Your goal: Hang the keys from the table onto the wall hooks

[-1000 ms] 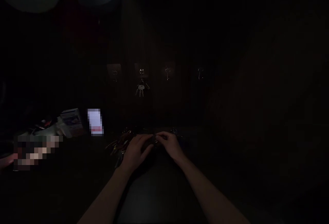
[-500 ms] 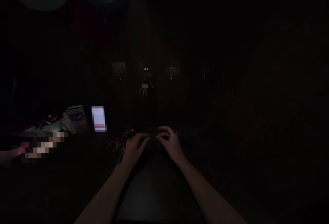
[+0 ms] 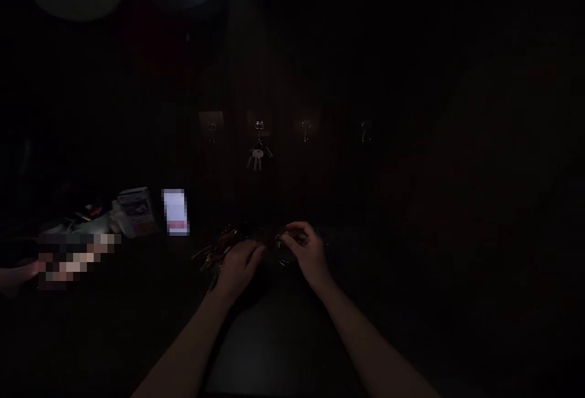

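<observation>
Two half-closed grips, just apart: left hand [image 3: 240, 269] beside loose keys [image 3: 214, 255], right hand [image 3: 307, 253] on something unclear.

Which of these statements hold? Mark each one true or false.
Keys hang from the second wall hook from the left: true.

The left hand holds a bright panel: false; it lies beside a pile of keys, and the blurred bright panel stands well off to the left.

The right hand is empty: false; its fingers pinch a small shiny metal piece.

A printed box sits left of the hands: true.
</observation>
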Demonstrator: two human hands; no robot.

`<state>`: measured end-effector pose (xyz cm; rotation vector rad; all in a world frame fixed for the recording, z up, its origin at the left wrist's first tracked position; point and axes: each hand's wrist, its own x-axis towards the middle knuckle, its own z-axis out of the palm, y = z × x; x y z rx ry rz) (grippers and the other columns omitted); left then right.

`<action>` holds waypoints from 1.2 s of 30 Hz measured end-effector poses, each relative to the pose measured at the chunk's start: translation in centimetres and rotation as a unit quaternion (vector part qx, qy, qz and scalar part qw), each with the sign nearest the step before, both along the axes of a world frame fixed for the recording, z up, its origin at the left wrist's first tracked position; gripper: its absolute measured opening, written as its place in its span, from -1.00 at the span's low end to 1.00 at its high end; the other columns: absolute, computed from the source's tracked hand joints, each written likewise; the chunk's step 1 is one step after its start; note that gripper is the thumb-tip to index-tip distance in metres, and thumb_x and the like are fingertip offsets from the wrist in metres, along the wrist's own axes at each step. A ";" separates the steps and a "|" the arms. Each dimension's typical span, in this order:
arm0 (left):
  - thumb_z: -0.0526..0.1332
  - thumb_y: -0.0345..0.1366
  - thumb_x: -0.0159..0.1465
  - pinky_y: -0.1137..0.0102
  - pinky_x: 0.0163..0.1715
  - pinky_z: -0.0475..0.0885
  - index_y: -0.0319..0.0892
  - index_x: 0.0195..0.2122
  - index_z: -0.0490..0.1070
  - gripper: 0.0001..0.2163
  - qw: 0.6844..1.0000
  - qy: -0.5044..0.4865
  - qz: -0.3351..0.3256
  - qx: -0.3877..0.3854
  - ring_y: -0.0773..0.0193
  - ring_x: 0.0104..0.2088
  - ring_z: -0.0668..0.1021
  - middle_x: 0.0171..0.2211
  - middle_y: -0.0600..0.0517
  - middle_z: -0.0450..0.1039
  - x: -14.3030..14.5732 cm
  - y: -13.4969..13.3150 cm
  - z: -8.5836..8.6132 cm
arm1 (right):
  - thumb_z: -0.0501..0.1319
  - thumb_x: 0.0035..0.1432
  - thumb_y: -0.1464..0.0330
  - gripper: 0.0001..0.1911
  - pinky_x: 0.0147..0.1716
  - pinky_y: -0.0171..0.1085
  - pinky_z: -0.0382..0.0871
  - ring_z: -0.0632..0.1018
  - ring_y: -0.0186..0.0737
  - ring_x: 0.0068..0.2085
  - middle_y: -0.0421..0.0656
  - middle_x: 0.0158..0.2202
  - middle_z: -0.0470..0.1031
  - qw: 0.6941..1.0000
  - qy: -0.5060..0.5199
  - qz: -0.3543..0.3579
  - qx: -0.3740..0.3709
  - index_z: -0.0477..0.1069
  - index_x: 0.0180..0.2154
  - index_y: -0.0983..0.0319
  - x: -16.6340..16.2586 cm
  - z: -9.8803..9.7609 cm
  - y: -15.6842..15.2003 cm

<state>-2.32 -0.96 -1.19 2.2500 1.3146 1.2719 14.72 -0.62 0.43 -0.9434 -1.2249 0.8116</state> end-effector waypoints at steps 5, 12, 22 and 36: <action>0.03 -0.27 0.26 0.37 -0.15 0.38 -0.10 -0.17 0.44 -0.77 0.998 -0.030 -0.038 0.028 0.26 -0.19 0.50 -0.21 0.01 0.50 0.3 -0.3 0.5 | 0.30 -0.15 0.24 -0.73 -0.33 -0.29 0.38 0.50 -0.27 -0.36 -0.24 -0.45 0.45 0.999 0.022 0.038 -0.027 0.35 -0.36 0.18 -0.5 0.2 -0.3; 0.10 -0.24 0.23 0.41 -0.27 0.41 -0.14 -0.26 0.43 -0.84 0.997 -0.065 -0.030 0.035 0.28 -0.28 0.51 -0.32 0.01 0.49 0.5 0.0 0.2 | 0.29 -0.13 0.24 -0.78 -0.34 -0.31 0.36 0.48 -0.28 -0.36 -0.23 -0.43 0.45 0.999 0.005 0.052 -0.014 0.36 -0.41 0.19 -1.4 0.0 -0.6; 0.13 -0.27 0.22 0.43 -0.29 0.41 -0.15 -0.29 0.43 -0.88 0.995 -0.055 -0.036 0.080 0.30 -0.31 0.51 -0.35 0.02 0.48 0.4 0.1 -0.1 | 0.25 -0.10 0.26 -0.86 -0.33 -0.29 0.36 0.49 -0.25 -0.37 -0.21 -0.47 0.50 0.998 -0.030 0.050 -0.026 0.42 -0.48 0.20 -1.8 -0.1 -0.6; 0.10 -0.42 0.23 0.40 -0.24 0.41 -0.14 -0.19 0.39 -0.84 0.988 -0.045 -0.077 0.126 0.30 -0.23 0.50 -0.26 -0.01 0.45 -0.1 0.6 -0.6 | 0.27 -0.10 0.29 -0.84 -0.21 -0.23 0.36 0.53 -0.18 -0.27 -0.17 -0.37 0.56 0.996 -0.043 0.074 -0.030 0.49 -0.40 0.20 -1.6 0.4 -1.2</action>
